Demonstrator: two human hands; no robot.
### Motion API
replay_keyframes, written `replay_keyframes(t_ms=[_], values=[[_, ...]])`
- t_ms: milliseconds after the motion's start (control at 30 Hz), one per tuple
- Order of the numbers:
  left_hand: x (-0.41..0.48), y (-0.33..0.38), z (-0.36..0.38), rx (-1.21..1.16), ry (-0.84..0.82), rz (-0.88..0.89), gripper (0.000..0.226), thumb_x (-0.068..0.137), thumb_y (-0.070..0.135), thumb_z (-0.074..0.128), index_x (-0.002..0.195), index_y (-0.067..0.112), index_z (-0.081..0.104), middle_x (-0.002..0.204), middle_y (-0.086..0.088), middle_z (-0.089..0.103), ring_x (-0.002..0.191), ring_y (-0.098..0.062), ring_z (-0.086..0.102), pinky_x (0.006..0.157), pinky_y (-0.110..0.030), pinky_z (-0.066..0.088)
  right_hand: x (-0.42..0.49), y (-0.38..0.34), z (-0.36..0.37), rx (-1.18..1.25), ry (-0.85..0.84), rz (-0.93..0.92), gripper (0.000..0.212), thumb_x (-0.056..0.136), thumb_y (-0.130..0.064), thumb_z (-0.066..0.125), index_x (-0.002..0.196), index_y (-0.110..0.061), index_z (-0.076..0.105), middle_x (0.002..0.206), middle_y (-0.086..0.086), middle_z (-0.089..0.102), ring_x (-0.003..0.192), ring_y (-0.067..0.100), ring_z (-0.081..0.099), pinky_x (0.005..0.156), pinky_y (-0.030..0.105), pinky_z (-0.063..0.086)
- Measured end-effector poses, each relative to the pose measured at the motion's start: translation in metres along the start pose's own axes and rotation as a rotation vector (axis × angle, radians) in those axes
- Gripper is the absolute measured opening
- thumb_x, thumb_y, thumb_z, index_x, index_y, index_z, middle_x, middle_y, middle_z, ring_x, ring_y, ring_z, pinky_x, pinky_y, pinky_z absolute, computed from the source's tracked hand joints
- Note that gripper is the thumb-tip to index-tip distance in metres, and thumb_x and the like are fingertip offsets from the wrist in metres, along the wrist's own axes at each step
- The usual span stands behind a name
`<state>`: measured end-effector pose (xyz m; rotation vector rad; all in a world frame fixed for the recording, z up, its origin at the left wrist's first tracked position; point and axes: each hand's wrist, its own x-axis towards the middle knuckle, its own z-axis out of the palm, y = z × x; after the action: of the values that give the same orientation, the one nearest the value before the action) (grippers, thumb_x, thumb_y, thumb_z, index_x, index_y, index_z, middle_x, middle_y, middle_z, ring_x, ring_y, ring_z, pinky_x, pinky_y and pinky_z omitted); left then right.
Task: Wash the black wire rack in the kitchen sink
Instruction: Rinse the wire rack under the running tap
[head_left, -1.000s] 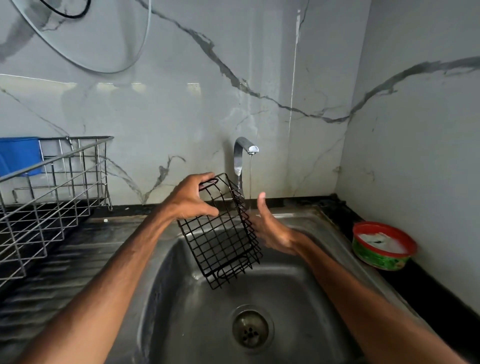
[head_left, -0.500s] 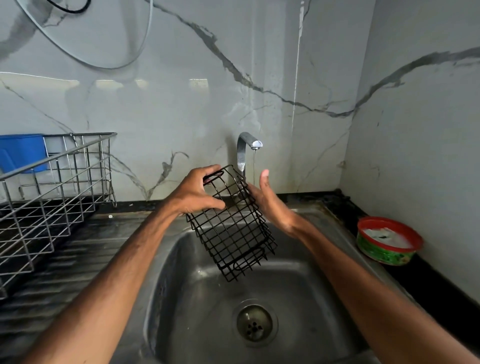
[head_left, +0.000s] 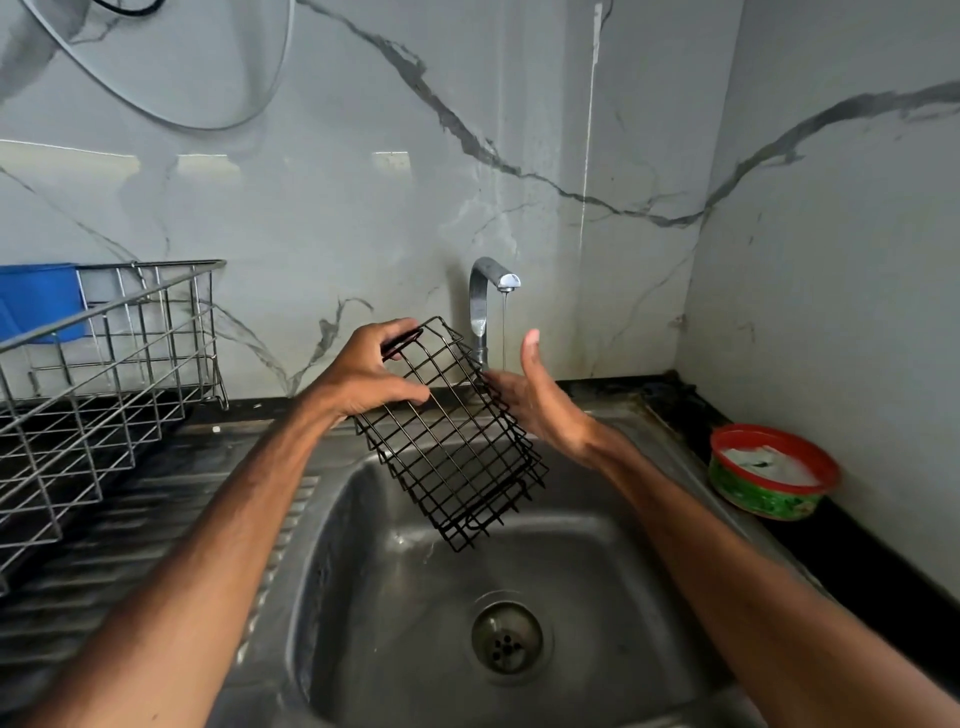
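Over the sink (head_left: 597, 571) the black wire rack (head_left: 457, 457) tilts; left hand (head_left: 363, 374) grips its top, right hand (head_left: 540, 405) spread flat beside it.

No legible text, labels, brands or numbers anywhere; green print on the red-rimmed tub (head_left: 764, 501) too blurred to read.

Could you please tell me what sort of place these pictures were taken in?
Most likely a home kitchen's washing-up corner: a stainless steel sink under a running chrome tap, with a silver wire dish rack on the drainboard beside it.
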<state>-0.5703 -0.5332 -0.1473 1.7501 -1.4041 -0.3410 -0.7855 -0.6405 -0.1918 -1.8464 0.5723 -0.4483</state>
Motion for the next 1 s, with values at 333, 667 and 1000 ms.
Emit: replay_keyframes(t_ms=[333,667,1000], values=[[0.002,-0.003,-0.002,0.009,0.024,0.006,0.099,0.067,-0.003,0.088,0.154,0.013,0.043,0.16,-0.002,0.042,0.148,-0.015,0.036,0.113,-0.022,0.025,-0.009,0.061,-0.001,0.0,-0.005,0.187,0.085,0.081,-0.085,-0.003,0.154,-0.042,-0.015,0.167,0.002,-0.01,0.154,0.035,0.003,0.117,0.067,0.015],[0.003,-0.004,-0.007,-0.024,0.049,0.01,0.101,0.065,-0.003,0.089,0.154,0.014,0.044,0.154,0.0,0.051,0.14,-0.021,0.049,0.119,-0.043,0.039,0.006,0.036,-0.002,-0.01,0.063,0.086,0.118,0.071,-0.091,-0.006,0.159,-0.015,0.014,0.166,0.009,0.013,0.154,0.025,0.012,0.124,0.054,0.003],[0.007,-0.014,-0.009,-0.056,0.058,0.0,0.099,0.062,-0.004,0.09,0.15,0.013,0.048,0.151,-0.001,0.054,0.136,-0.021,0.052,0.117,-0.043,0.043,0.004,0.075,-0.005,0.123,0.108,0.202,0.066,0.101,-0.063,0.033,0.143,-0.014,0.047,0.154,0.014,0.044,0.129,0.029,0.053,0.097,0.035,0.052]])
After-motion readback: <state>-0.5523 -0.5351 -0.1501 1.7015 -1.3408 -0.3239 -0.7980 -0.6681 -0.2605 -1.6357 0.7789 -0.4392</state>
